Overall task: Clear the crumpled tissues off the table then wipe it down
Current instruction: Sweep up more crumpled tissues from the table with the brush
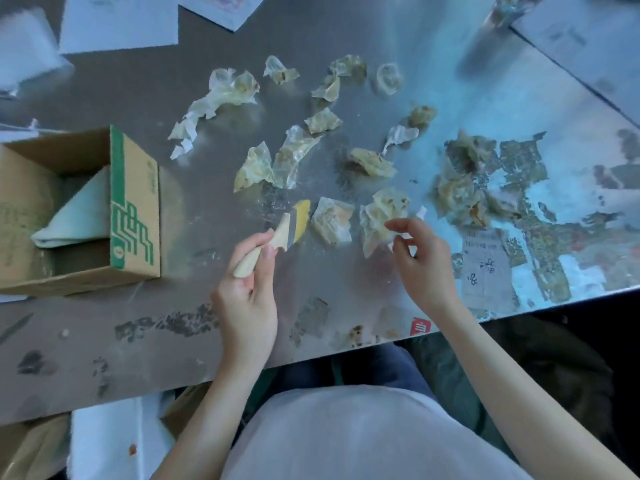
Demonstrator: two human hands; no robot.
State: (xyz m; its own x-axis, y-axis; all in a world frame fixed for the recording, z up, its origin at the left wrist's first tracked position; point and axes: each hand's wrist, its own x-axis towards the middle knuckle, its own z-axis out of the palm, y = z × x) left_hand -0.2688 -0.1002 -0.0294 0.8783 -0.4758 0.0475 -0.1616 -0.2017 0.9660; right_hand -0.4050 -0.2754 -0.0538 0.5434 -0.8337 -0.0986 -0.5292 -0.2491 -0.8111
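Several crumpled, stained tissues lie scattered over the grey metal table (104, 327). One tissue (332, 221) rests just right of a small brush (292, 225) with a pale wooden handle and yellow bristles. My left hand (247, 299) grips the brush handle, bristles pointing up and right. My right hand (424, 261) pinches the lower right edge of another crumpled tissue (379, 216) between thumb and fingers. A long twisted tissue (214, 105) lies farther back on the left.
An open cardboard box (135, 206) with green print stands at the left, a folded pale cloth (79, 216) inside. Torn stuck paper and peeling patches (519, 209) cover the table's right side. White sheets (117, 22) lie at the back. A bottle (491, 32) stands back right.
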